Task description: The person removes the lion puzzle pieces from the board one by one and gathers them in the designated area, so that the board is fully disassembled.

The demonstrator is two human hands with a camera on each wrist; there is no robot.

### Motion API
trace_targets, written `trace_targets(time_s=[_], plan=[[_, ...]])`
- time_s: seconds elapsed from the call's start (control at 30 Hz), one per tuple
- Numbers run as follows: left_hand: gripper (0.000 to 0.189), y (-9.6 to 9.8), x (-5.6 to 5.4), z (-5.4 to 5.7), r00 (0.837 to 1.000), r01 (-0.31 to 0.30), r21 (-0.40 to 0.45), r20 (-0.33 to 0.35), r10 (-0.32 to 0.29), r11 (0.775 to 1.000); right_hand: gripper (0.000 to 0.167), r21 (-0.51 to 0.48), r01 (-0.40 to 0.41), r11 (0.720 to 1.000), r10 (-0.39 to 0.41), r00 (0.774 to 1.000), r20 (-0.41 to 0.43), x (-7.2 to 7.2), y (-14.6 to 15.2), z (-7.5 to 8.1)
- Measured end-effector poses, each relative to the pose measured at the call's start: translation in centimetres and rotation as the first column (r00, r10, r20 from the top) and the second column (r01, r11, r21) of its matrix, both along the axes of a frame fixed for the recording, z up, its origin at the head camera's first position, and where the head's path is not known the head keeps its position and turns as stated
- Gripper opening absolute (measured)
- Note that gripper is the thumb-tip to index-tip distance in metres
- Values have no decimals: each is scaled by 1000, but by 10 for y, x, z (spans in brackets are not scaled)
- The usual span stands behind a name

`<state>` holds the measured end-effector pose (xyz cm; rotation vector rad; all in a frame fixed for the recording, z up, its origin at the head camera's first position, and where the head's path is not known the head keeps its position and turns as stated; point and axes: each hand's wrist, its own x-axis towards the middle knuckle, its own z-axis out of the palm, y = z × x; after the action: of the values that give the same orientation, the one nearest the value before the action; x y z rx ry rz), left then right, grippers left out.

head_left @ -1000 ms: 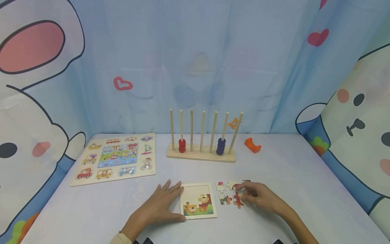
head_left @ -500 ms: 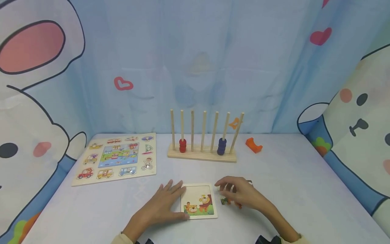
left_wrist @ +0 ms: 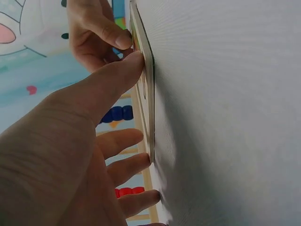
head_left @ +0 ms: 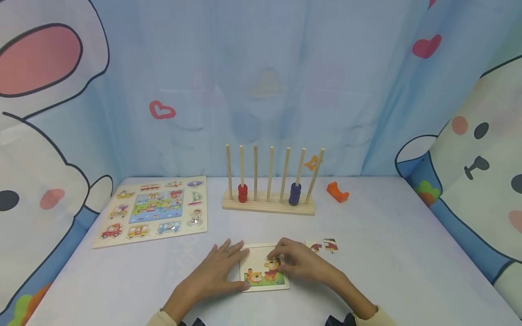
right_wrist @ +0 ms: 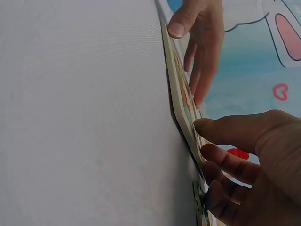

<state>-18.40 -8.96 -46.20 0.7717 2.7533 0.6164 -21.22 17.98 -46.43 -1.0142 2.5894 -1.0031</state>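
The left hand [head_left: 218, 271], spread, touches the tray [head_left: 254, 258] on the worktop [head_left: 387, 235]; the right hand [head_left: 302, 261] curls over it, its hold unclear. A sideways knock could unseat the laid pieces [head_left: 261, 277].

Your left hand [head_left: 216, 273], bare, is lying with fingers spread, thumb apart; your right hand [head_left: 300, 261], bare, is holding its fingers bent; both forearms [head_left: 350, 292] are slanting inward.

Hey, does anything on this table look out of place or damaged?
Only the orange block, slightly: it lies alone, to the right of the peg stand, and seems to match nothing nearby. No spill or obvious damage shows.
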Motion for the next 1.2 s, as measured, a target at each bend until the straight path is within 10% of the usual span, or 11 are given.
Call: trace_targets(time_s=[1.2], plan=[[78,-1,3,6,1000,-5,32,15,5,999,29,72,33,997,-38,997,61,2,-6,-1]])
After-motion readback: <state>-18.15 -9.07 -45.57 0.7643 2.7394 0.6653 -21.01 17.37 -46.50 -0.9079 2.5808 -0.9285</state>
